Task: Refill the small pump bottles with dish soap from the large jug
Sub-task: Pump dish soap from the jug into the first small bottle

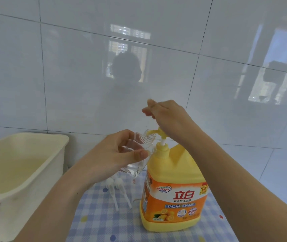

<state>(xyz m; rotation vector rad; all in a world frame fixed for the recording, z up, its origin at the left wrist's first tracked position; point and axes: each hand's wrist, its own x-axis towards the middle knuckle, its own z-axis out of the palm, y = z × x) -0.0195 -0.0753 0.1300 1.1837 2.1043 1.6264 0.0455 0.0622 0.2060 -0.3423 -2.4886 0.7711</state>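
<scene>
Fingers and thumb of the left hand curl round the tilted clear bottle, its threaded mouth at the yellow spout. The right hand presses the pump top, fingers loose and holding nothing. The jug stands on the checked cloth, with two loose pump heads just to its left and the cream tub at the cloth's left edge.

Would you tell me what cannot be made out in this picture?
Soap level in the clear bottle: head view, fingers of the left hand cover its middle.
Pump top of the jug: head view, under the right hand.
Soap flow at the spout: head view, blurred.
Loose pump heads: head view, partly behind the left wrist.
Tub: head view, cut by the left edge.
</scene>
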